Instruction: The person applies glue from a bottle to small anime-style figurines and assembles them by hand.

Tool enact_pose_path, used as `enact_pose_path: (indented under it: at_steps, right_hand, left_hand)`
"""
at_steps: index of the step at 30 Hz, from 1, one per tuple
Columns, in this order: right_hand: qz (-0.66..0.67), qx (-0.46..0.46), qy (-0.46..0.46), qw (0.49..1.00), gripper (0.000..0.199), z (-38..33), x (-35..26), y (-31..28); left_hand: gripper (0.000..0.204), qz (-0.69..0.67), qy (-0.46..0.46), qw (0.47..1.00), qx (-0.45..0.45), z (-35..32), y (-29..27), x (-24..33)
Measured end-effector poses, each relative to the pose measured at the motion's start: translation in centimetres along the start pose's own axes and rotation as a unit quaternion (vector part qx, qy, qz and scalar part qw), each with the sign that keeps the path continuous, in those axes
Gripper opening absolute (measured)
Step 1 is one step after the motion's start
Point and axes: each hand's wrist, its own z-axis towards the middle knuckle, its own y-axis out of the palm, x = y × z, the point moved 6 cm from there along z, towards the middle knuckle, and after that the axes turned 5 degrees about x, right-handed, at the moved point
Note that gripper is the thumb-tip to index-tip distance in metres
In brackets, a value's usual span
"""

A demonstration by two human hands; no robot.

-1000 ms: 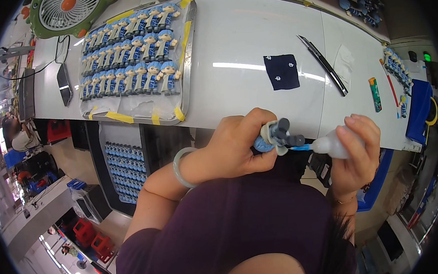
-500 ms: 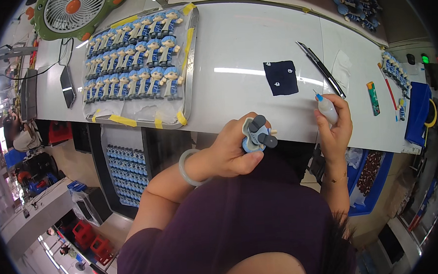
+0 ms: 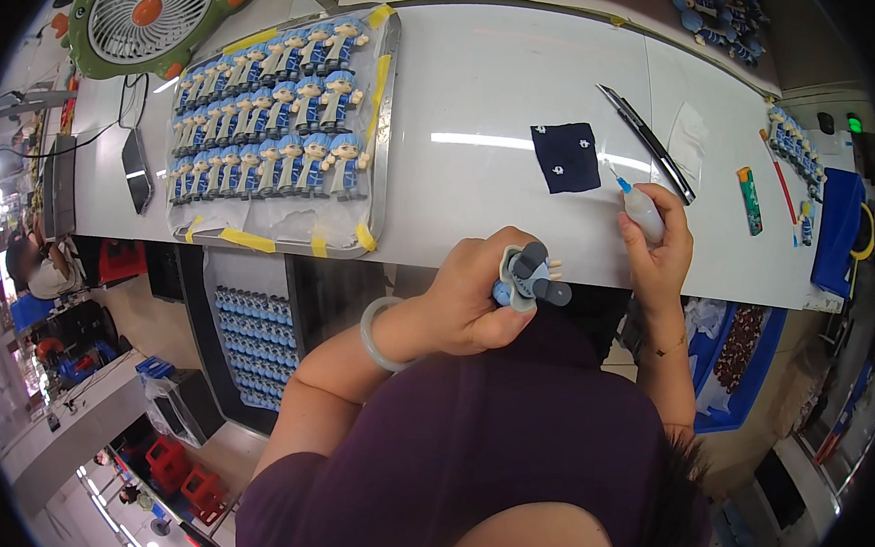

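A small blue and grey figure [image 3: 528, 276] sits just off the near edge of the white desk [image 3: 487, 100], the left hand [image 3: 479, 296] curling its fingers around it. Right of the figure, the right hand [image 3: 660, 250] pinches a small white bottle [image 3: 640, 209], its blue tip pointing away over the desk. Beyond the figure lies a dark cloth [image 3: 565, 157]; far left of it, a tray [image 3: 386, 136] carries rows of blue figures.
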Motion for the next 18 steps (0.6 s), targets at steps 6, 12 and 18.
enact_pose_path:
  at_steps: [6,12,18]
  right_hand:
    - [-0.002,0.005,-0.01,1.0,0.027,0.1,-0.1,-0.1]
    - [0.027,0.011,0.006,1.0,0.026,0.0,0.1,-0.4]
    - [0.079,-0.01,-0.066,0.995,0.029,-0.4,-2.6,-1.1]
  left_hand:
    - [0.036,-0.11,-0.056,0.992,0.035,-0.1,-0.1,-0.7]
    - [0.04,-0.329,-0.206,0.92,0.05,0.1,0.7,-0.7]
    - [0.048,-0.222,-0.062,0.972,0.05,0.5,0.2,-0.1]
